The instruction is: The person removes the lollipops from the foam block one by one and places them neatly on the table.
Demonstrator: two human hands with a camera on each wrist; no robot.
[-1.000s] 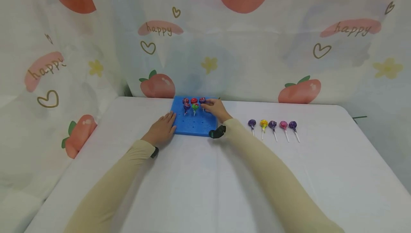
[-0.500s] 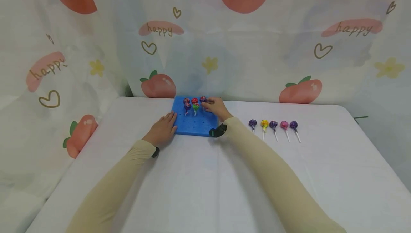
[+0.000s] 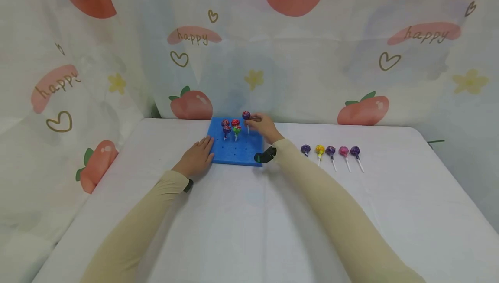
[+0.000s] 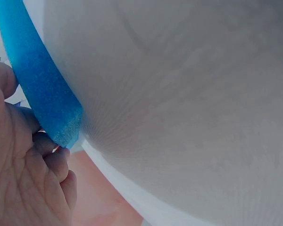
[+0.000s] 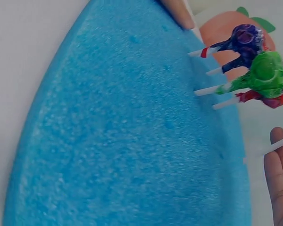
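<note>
My right hand (image 3: 265, 126) pinches a purple-wrapped lollipop (image 3: 246, 115) upright over the back right of the blue foam board (image 3: 243, 155). In the right wrist view the lower end of its white stick (image 5: 276, 145) hangs free of the board, beside the fingers. Several lollipops stand stuck in the board's back left: a green one (image 3: 236, 131), a red one (image 3: 235, 122) and purple ones (image 3: 227, 130). My left hand (image 3: 196, 156) lies against the board's left edge with its fingers extended; the left wrist view shows the fingertips along the foam's side.
To the right of the board a row of several lollipops lies on the white tabletop (image 3: 234, 222): purple, a yellow one (image 3: 320, 149), a pink one (image 3: 344, 151). Small holes dot the board's front half. A printed curtain (image 3: 292, 70) hangs right behind the table.
My right hand has raised the purple lollipop from the board's back right, so its head now sits higher than the others. The left hand has stayed in place.
</note>
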